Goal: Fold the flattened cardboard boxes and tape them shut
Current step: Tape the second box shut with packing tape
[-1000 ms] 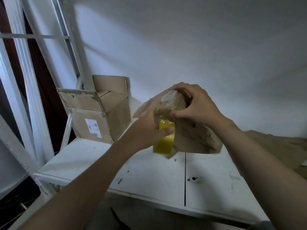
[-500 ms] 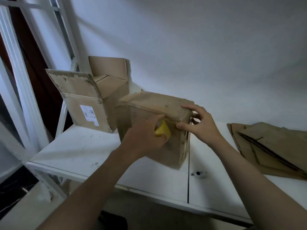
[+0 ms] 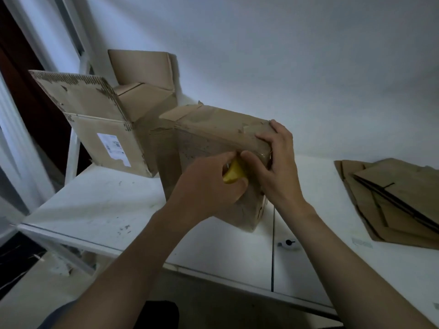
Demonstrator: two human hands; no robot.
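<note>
Cardboard box (image 3: 213, 129): folded, standing mid-table (image 3: 107, 205), taping under way. Left hand (image 3: 209, 186) curls round a yellow tape roll (image 3: 234, 173); right hand (image 3: 275, 167) clasps the box's corner, thumb pressing. Table's left end: open box (image 3: 102, 129), apparently unsealed. Table's right end: flattened boxes (image 3: 403, 198), not yet folded.

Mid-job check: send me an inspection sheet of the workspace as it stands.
Surface: white table, scuffed, with a seam running front to back.
Job's things: folded box standing on the table; yellow tape roll against its front face; open labelled box at left, flaps up; flattened cardboard stack at right.
Clutter: small dark knob beside the seam.
Grips: left hand grips the yellow tape roll; right hand holds the folded box's top corner, thumb on the front.
Cables: nothing seen.
Surroundings: white wall; white frame at left.
</note>
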